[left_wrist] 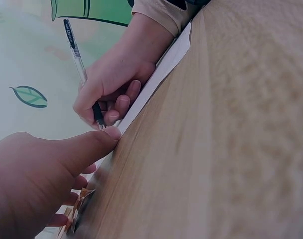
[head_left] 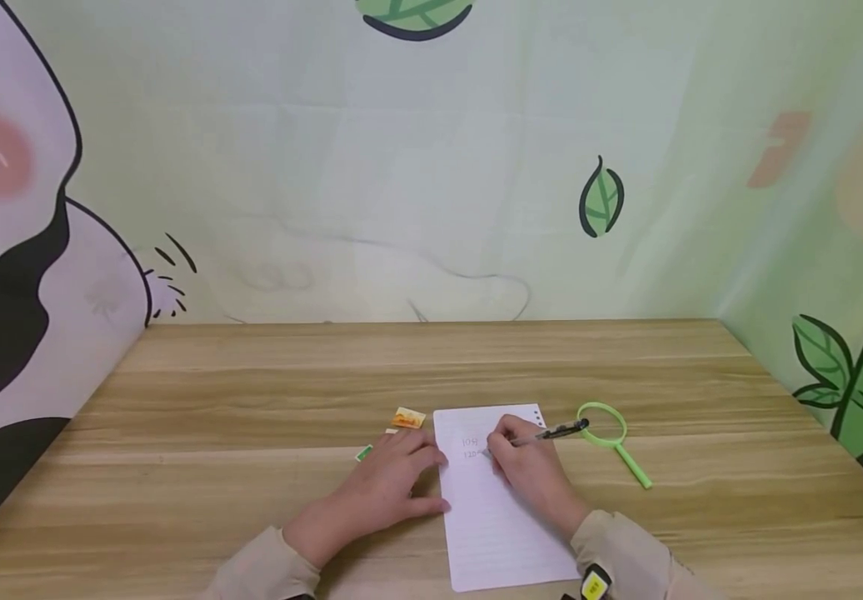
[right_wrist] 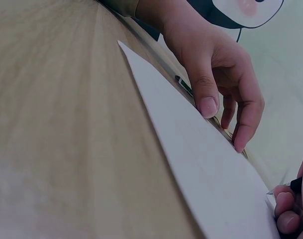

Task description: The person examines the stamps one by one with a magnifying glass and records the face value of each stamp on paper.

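Observation:
A lined white sheet of paper (head_left: pixel 506 550) lies on the table, with a few handwritten figures near its top. My right hand (head_left: pixel 532 471) pinches a clear-barrelled pen (head_left: pixel 562 431) with a black end, its tip touching the sheet beside the writing. Fingertips and thumb of my left hand (head_left: pixel 394 479) rest along the paper's left edge, the fingers loosely bent and gripping nothing. Small stamp-like pieces lie about that hand: an orange one (head_left: pixel 409 417) beyond the fingers and a green one (head_left: pixel 364 452) at its left. The hand partly covers some of them.
A green magnifying glass (head_left: pixel 632 465) lies right of the paper, its ring close to the pen's back end in the head view. The wooden table (head_left: pixel 199 400) meets a printed backdrop (head_left: pixel 431 183) at its far edge.

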A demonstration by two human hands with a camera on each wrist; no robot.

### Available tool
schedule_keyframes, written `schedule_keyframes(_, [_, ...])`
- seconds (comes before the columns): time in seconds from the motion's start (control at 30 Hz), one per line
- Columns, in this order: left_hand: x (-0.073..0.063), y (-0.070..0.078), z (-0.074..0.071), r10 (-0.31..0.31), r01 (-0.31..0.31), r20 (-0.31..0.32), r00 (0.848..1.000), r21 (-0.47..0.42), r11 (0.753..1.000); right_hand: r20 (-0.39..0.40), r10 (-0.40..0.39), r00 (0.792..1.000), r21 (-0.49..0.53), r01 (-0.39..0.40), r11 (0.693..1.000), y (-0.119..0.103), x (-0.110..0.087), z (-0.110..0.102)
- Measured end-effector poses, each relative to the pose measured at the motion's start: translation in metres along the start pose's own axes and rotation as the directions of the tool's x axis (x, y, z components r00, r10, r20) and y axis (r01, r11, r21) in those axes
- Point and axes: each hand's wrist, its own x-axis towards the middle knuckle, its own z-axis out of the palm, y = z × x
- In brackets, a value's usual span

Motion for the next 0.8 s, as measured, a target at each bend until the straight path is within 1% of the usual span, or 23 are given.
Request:
schedule_keyframes(0.17, [-0.0002, 0.0006, -0.0005, -0.002, 0.002, -0.005, 1.0, 0.004, 1.0, 0.027, -0.011, 1.0, -0.008, 0.011, 1.0, 0.0005, -0.0001, -0.0001])
schedule_keyframes(0.47, [-0.0005, 0.0004, 0.0003, -0.007, 0.007, 0.006, 1.0, -0.006, 1.0, 0.039, -0.047, 0.998, -0.018, 0.048, 0.999, 0.0021, 0.0004, 0.0007])
schedule_keyframes(0.7, [-0.0004, -0.0006, 0.0012, 0.001, -0.001, -0.002, 1.0, 0.014, 1.0, 0.001, -0.007, 1.0, -0.013, 0.007, 1.0, 0.0013, 0.0014, 0.001])
schedule_keyframes(0.8, [-0.0005, -0.0003, 0.0007, 0.001, -0.001, -0.001, 1.0, 0.013, 1.0, -0.002, -0.003, 1.0, -0.005, 0.003, 1.0, 0.0016, 0.0013, 0.0012])
